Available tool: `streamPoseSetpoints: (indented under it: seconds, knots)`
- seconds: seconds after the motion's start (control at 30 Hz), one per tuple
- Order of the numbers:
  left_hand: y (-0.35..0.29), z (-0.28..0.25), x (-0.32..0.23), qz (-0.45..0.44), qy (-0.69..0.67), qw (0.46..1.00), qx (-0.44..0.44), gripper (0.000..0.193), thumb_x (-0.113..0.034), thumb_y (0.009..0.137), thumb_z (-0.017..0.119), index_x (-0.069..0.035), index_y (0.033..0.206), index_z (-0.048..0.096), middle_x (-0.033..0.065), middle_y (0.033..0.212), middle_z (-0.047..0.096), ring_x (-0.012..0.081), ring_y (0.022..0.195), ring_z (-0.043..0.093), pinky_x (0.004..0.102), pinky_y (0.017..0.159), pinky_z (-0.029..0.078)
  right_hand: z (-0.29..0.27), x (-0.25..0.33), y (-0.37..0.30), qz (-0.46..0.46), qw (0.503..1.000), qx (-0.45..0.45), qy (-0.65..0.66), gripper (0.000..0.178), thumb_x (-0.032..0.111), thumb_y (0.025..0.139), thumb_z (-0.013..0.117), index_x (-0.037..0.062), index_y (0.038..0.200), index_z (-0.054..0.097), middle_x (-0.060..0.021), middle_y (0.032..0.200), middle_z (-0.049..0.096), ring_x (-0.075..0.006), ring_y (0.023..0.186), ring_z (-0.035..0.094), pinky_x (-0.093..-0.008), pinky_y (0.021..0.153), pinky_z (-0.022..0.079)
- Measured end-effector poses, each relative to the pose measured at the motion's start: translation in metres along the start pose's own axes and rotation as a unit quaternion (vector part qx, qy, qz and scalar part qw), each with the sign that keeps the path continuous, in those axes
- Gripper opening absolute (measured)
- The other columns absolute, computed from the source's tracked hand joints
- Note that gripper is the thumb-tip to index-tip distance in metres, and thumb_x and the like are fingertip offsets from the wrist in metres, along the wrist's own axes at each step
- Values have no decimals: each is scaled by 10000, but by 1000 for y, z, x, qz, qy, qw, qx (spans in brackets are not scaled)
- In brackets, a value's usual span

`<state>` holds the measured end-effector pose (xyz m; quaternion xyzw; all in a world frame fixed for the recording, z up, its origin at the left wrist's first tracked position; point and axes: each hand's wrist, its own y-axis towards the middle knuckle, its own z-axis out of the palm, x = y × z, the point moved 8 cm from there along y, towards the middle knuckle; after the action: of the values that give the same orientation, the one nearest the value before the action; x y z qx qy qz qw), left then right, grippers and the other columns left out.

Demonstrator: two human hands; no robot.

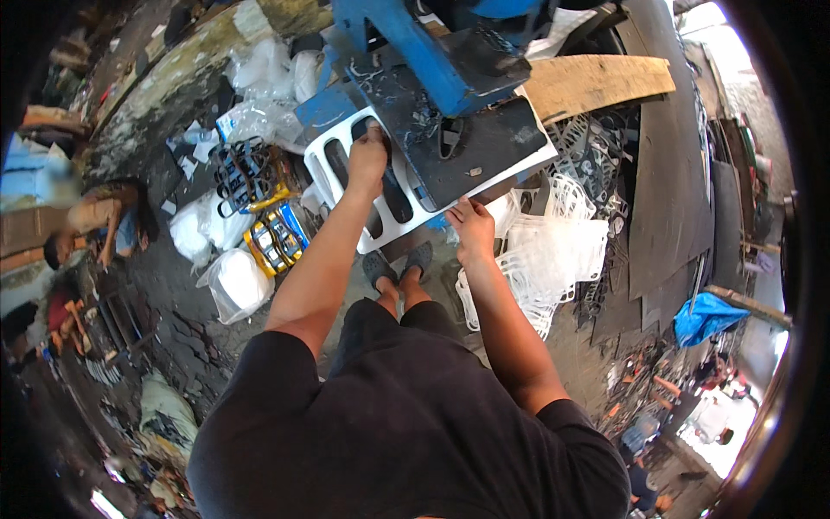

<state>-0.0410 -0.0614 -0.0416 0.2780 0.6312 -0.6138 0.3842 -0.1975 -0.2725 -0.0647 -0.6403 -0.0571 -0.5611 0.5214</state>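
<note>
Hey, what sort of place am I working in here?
Probably a cutting or stamping workshop: a blue machine stands in front of you, your left hand holds a slotted white sheet, and white openwork pieces are piled to the right.

Sheet [393,231], white, one: flat, thin; long round-ended slots cut through its left part; lying aslant, right part under a dark board [497,149].

Dark floor [566,348]: white cut-out sheets [553,246] piled right, plastic bags [239,281] left.
</note>
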Motion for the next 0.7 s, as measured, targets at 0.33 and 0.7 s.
streamPoseSetpoints:
  seconds: [0.33, 0.7]
  knots:
    - [34, 2, 0, 26, -110, 993, 23, 734, -684, 904, 517, -14, 1187, 611, 58, 1105, 650, 192, 988, 598, 323, 882, 445, 8, 19, 20, -19, 999, 18, 28, 245, 139, 982, 578, -86, 1079, 587, -111, 981, 644, -179, 891, 639, -290, 824, 546]
    - [8, 58, -48, -28, -265, 942, 203, 854, -761, 882, 418, -95, 1414, 461, 62, 1383, 555, 254, 1243, 532, 400, 1071, 394, -6, 28, 95, -52, 998, 6, -18, 190, 14, 947, 504, -20, 1065, 650, -80, 967, 680, -130, 893, 619, -246, 758, 463]
